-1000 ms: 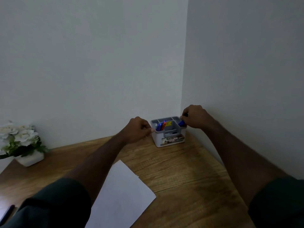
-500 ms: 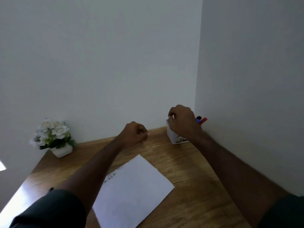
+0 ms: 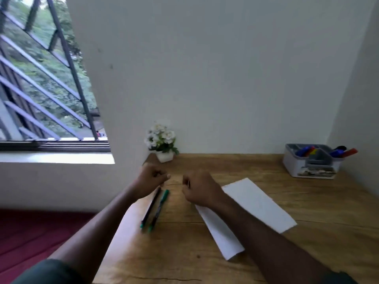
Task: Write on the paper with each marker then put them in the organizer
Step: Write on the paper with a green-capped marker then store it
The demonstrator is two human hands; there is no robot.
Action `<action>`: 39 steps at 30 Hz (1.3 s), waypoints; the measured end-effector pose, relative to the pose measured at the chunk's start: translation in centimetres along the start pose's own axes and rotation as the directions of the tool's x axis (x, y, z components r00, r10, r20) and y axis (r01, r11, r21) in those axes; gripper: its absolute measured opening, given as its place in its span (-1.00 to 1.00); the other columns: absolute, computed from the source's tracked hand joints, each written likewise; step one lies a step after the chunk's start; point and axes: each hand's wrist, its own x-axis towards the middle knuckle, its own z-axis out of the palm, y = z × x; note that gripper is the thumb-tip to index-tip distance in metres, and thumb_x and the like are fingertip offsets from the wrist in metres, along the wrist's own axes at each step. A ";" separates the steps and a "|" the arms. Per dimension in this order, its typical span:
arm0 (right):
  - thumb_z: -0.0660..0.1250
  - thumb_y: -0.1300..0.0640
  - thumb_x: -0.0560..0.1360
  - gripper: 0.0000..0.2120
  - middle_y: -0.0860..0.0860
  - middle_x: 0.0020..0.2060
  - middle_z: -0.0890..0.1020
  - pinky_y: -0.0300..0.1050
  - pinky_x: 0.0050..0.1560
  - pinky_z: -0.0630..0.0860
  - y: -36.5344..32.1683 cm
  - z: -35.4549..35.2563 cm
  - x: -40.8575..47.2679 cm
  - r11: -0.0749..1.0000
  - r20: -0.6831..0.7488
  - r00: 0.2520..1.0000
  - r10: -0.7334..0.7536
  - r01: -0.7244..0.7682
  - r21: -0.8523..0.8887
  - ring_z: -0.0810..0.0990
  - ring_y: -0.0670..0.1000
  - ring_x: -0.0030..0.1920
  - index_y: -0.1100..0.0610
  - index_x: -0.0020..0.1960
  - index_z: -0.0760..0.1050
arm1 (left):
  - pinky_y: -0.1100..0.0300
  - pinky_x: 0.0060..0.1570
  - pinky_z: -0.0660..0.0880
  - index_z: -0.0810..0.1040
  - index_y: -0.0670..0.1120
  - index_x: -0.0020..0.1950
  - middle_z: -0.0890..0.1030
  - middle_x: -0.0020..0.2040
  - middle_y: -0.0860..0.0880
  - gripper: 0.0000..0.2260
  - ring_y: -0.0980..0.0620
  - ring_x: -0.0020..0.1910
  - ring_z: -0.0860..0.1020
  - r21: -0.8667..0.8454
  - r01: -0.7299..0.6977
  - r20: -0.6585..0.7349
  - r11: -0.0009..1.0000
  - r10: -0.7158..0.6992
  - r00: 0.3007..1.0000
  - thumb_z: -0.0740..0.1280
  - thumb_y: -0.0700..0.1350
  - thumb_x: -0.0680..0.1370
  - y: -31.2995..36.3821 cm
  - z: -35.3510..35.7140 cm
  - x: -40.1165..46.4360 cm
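Reaching toward two markers left on desk (image 3: 235, 169): black marker (image 3: 151, 206) and green marker (image 3: 159, 208), side by side. Left hand (image 3: 148, 179) and right hand (image 3: 200, 188) hover, fingers curled, empty. Paper (image 3: 256, 201) under right wrist; organizer (image 3: 312, 160) far right, several markers inside. Next, likely: pinch one marker, uncap, write.

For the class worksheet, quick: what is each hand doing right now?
Left hand: fingers curled, holding nothing, above the two markers.
Right hand: fingers curled, nothing visibly held, over the paper's edge.
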 end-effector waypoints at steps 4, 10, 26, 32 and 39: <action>0.36 -0.07 0.47 -0.78 0.05 -0.15 0.65 -0.09 -0.16 0.58 -3.6 3.1 0.6 0.992 0.044 0.991 0.125 -0.126 0.015 0.63 0.07 -0.12 0.09 -0.15 0.59 | 0.28 -0.45 0.37 0.64 -0.16 -0.29 0.60 -0.46 -0.03 -0.83 0.14 -0.52 0.42 -0.069 0.098 -0.051 0.993 -0.101 0.994 0.46 -0.18 0.50 -2.7 -1.8 -2.9; 0.35 -0.01 0.51 -0.71 0.17 0.14 0.59 -0.01 -0.02 0.55 -6.6 5.2 1.6 0.962 0.140 0.952 0.272 -0.268 -0.051 0.58 0.20 0.14 0.16 0.12 0.55 | 0.33 -0.54 0.33 0.64 -0.09 -0.30 0.59 -0.46 0.00 -0.84 0.15 -0.55 0.42 -0.081 0.102 -0.033 0.991 -0.105 0.994 0.46 -0.18 0.50 -4.0 -1.8 -4.2; 0.09 -0.05 0.69 -0.71 0.00 0.06 0.64 -0.08 -0.07 0.50 1.2 -0.6 0.0 0.985 -0.107 0.988 0.112 -0.125 -0.123 0.57 0.00 -0.03 0.03 0.27 0.50 | 0.28 -0.50 0.38 0.63 -0.12 0.02 0.61 -0.25 -0.08 -0.90 0.01 -0.45 0.50 -0.459 -0.040 -0.031 0.888 0.030 0.999 0.37 -0.11 0.58 2.4 1.9 -1.1; 0.07 -0.15 0.67 -0.71 -0.06 -0.14 0.67 -0.09 -0.25 0.45 6.0 -1.0 -2.4 0.951 -0.212 0.974 -0.081 0.012 -0.308 0.60 0.00 -0.18 -0.08 0.14 0.52 | 0.38 -0.49 0.38 0.60 -0.15 0.16 0.65 -0.20 -0.03 -0.78 -0.01 -0.38 0.56 -0.497 -0.022 0.094 0.868 0.080 0.992 0.43 -0.25 0.52 4.1 5.2 0.5; 0.02 -0.16 0.61 -0.65 -0.08 0.00 0.67 -0.03 -0.12 0.53 8.1 -1.3 -2.8 0.966 -0.269 0.962 -0.051 -0.021 -0.256 0.63 0.03 -0.05 -0.12 0.20 0.52 | 0.20 -0.36 0.41 0.66 -0.15 -0.15 0.61 -0.38 -0.02 -0.89 0.09 -0.42 0.48 -0.414 -0.115 0.115 0.903 0.177 0.977 0.39 -0.18 0.56 3.9 6.8 2.6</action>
